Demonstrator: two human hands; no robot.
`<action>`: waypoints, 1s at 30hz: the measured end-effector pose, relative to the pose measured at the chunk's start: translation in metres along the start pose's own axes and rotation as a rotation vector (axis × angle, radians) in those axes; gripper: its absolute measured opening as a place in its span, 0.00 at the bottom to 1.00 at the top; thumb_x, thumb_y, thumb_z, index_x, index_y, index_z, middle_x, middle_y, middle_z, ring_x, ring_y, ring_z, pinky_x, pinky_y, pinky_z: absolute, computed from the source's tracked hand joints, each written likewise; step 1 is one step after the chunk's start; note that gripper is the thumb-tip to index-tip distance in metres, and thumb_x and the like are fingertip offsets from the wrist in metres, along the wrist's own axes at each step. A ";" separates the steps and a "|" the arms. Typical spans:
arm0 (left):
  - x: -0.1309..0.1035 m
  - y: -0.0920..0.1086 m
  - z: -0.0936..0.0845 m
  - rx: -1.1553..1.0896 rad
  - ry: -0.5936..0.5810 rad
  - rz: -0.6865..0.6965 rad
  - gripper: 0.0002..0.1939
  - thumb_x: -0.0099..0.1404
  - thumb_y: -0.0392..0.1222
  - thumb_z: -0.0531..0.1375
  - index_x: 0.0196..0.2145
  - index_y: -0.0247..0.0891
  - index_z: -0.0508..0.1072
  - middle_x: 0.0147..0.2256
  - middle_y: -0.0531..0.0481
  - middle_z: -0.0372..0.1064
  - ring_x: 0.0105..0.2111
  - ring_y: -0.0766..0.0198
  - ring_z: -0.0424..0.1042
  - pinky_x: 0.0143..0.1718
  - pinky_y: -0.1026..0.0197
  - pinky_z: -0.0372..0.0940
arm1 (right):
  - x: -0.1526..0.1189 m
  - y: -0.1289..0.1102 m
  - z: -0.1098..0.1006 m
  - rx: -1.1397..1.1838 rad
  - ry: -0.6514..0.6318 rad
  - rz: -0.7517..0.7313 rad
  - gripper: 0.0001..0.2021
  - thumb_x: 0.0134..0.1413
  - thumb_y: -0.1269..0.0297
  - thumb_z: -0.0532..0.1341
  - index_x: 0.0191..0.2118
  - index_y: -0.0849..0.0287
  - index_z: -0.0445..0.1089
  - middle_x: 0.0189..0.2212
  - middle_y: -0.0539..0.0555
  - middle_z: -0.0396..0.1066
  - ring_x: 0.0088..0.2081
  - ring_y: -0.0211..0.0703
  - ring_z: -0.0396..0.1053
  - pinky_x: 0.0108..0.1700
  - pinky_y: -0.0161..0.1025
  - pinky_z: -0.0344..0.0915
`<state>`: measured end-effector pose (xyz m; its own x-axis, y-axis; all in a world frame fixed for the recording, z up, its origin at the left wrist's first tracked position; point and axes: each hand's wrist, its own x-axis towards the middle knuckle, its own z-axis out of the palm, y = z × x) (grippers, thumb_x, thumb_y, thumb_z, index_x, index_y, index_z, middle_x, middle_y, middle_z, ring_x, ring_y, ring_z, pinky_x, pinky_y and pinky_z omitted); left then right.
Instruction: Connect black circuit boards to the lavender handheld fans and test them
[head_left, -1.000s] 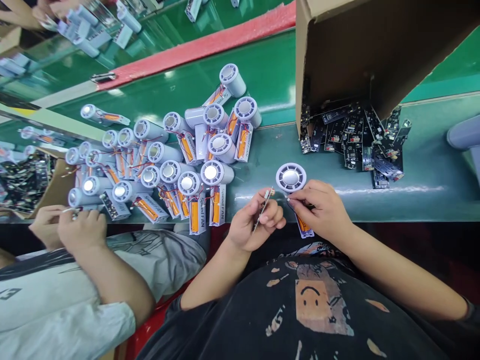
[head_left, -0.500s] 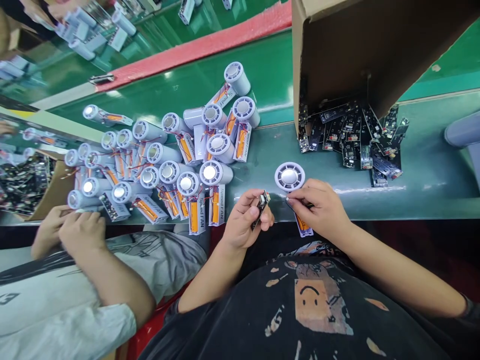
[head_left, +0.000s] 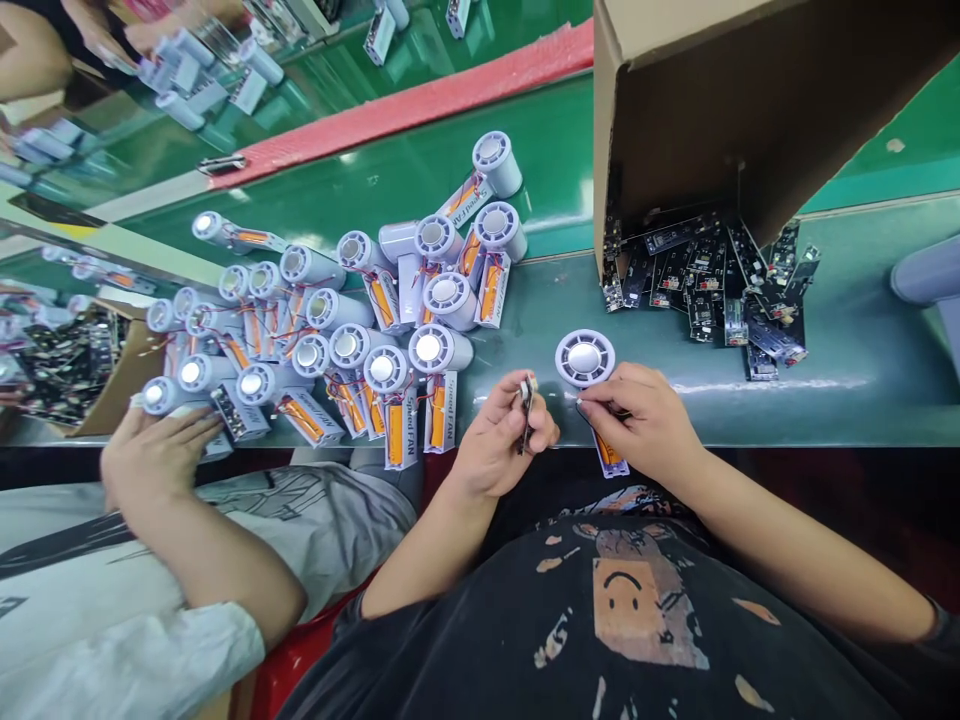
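Observation:
My left hand (head_left: 504,437) is closed around a small black circuit board (head_left: 526,418), held on edge with a pale connector at its top. Beside it, on the bench's front edge, lies a lilac handheld fan (head_left: 585,358) with its round grille up. An orange battery (head_left: 609,452) shows in the fan's handle, which sticks out over the edge. My right hand (head_left: 637,412) is over that handle, thumb and fingertips pinched on a small white-tipped wire end (head_left: 579,400). Its fingers hide most of the wire and the middle of the handle.
Many similar open fans (head_left: 386,370) crowd the bench to the left. At the right, black circuit boards (head_left: 701,280) spill from a tipped cardboard box (head_left: 611,130). A co-worker's hands (head_left: 161,445) hold a fan at far left, near another box of boards (head_left: 124,375).
My left hand has turned the circuit board more edge-on and upright. My right hand keeps its pinch by the fan. The co-worker's hands have shifted, and the view has moved slightly.

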<state>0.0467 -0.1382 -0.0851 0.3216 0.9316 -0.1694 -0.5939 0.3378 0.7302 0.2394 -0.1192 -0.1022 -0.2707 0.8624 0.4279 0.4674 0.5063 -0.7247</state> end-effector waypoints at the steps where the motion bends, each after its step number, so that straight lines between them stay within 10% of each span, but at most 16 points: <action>1: 0.001 0.000 0.000 -0.024 0.037 -0.031 0.17 0.59 0.50 0.70 0.44 0.50 0.74 0.25 0.61 0.59 0.19 0.75 0.54 0.26 0.67 0.58 | 0.000 0.000 0.000 0.000 -0.002 0.001 0.06 0.60 0.67 0.62 0.33 0.58 0.76 0.25 0.49 0.70 0.29 0.39 0.66 0.34 0.39 0.58; 6: 0.002 -0.001 -0.003 0.015 0.047 -0.038 0.20 0.56 0.56 0.70 0.38 0.43 0.69 0.21 0.64 0.47 0.15 0.77 0.43 0.19 0.71 0.50 | 0.000 -0.002 0.001 -0.015 -0.013 0.007 0.07 0.59 0.67 0.61 0.33 0.58 0.77 0.25 0.49 0.69 0.29 0.39 0.65 0.34 0.39 0.57; 15: 0.001 -0.003 -0.003 0.302 0.037 0.072 0.24 0.58 0.47 0.69 0.23 0.37 0.56 0.25 0.60 0.56 0.18 0.77 0.60 0.23 0.68 0.61 | 0.000 -0.002 0.001 -0.019 -0.022 0.012 0.07 0.59 0.67 0.61 0.33 0.58 0.76 0.25 0.50 0.70 0.29 0.39 0.65 0.33 0.39 0.57; 22: -0.003 -0.009 -0.011 0.428 0.018 0.142 0.17 0.69 0.49 0.60 0.51 0.47 0.59 0.30 0.61 0.64 0.15 0.77 0.60 0.20 0.69 0.63 | 0.001 -0.002 0.001 -0.017 -0.027 0.015 0.07 0.60 0.67 0.61 0.33 0.58 0.76 0.25 0.50 0.70 0.28 0.38 0.65 0.33 0.39 0.57; 30: -0.002 -0.005 -0.005 0.655 0.173 0.063 0.13 0.60 0.40 0.64 0.42 0.40 0.69 0.28 0.58 0.63 0.22 0.73 0.60 0.25 0.67 0.59 | -0.001 -0.006 0.001 -0.154 -0.033 -0.008 0.09 0.62 0.64 0.59 0.34 0.55 0.77 0.27 0.50 0.72 0.31 0.41 0.67 0.35 0.41 0.54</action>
<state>0.0452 -0.1413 -0.0922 0.1460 0.9734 -0.1765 -0.0212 0.1815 0.9832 0.2363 -0.1232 -0.0992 -0.3007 0.8595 0.4134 0.5880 0.5083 -0.6292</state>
